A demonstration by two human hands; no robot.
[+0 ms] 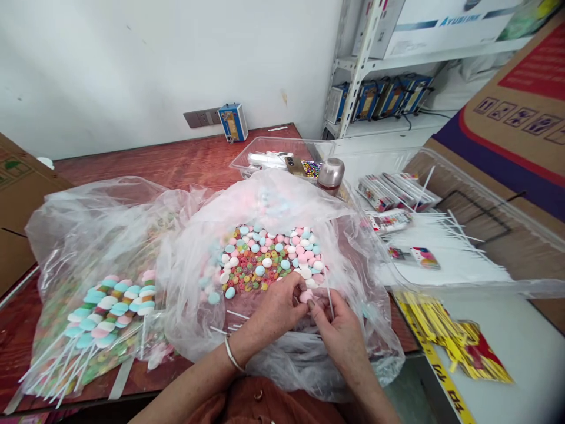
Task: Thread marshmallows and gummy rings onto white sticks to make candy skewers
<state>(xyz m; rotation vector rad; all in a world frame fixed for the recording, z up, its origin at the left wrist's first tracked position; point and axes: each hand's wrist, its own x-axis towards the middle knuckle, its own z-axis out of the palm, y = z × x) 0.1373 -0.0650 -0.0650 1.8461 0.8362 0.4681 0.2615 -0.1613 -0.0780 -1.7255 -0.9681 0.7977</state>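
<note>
Over an opened clear plastic bag (189, 306), my left hand (280, 303) is closed with its fingertips on a pink marshmallow (305, 296). My right hand (342, 327) pinches a thin white lollipop stick (329, 297), which stands nearly upright. Its thumb tip reaches the pink marshmallow too. Just beyond my hands, pink, blue and white marshmallows (304, 244) surround a pile of small ring gummies (249, 265). Some loose white sticks (238, 315) lie left of my left wrist. How far the held stick goes into the marshmallow is hidden by my fingers.
Finished candy skewers (110, 309) lie on another plastic bag (66, 229) at left. A clear tub (477, 285) at right holds white sticks (459, 250) and packets. Yellow twist ties (430, 324) lie in front of it. A metal-capped jar (331, 175) stands behind the bag.
</note>
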